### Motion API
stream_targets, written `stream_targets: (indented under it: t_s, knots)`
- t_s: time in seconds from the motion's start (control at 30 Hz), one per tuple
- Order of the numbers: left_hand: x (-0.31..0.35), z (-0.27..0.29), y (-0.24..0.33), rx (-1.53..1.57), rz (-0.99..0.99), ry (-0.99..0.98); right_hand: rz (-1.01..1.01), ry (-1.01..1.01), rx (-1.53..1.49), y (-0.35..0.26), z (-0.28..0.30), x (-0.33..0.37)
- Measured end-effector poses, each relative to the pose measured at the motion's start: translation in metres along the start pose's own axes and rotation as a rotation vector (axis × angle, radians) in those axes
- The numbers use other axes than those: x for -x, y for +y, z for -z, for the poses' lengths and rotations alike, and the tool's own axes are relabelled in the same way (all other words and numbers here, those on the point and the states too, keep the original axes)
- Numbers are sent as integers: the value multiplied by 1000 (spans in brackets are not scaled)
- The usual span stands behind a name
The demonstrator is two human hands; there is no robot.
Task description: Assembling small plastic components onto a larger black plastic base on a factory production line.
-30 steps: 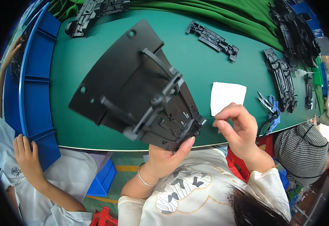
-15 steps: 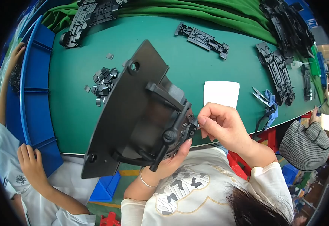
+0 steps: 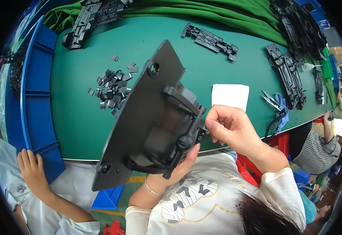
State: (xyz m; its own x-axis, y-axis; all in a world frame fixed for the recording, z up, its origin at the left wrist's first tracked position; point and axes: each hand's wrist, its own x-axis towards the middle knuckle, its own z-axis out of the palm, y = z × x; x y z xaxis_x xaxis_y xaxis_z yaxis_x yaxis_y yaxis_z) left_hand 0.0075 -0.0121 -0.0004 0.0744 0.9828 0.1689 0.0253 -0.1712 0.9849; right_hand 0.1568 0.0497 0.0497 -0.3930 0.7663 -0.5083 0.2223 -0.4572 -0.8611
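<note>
My left hand (image 3: 186,164) supports a large black plastic part (image 3: 149,113) from below, above the table's near edge. The part has a broad flat plate with round holes and a bar frame on its right side, and it stands tilted. It hides most of my left fingers. At the part's right edge, my right hand (image 3: 233,127) is closed in a pinch. Something small and dark shows at those fingertips, too small to name. Left of the plate, small black caps (image 3: 110,88) lie in a loose pile on the table.
A white paper sheet (image 3: 229,96) lies beyond my right hand. Scissors (image 3: 271,101) rest by a blue cloth (image 3: 282,117). Black plastic chassis parts (image 3: 210,41) lie farther back and right. At left stands a blue tray (image 3: 39,94), with another person's hand (image 3: 33,170) on its edge.
The black part has shifted right and turned slightly, uncovering more of the cap pile. My right hand stays pinched at its edge. The neighbour's farther hand has left the tray's back area.
</note>
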Motion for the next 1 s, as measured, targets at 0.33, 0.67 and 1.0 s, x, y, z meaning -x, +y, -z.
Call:
stream_targets:
  t_s: [0.33, 0.67, 1.0]
  knots:
    - [0, 1, -2, -9, -15, 37, 13, -13, 17, -1, 0, -3]
    - [-9, 22, 0, 515, 291, -490, 667, -87, 574, -49, 17, -57]
    - [-9, 20, -5, 762, 211, -176, 1261, -230, 1056, -42, -19, -164]
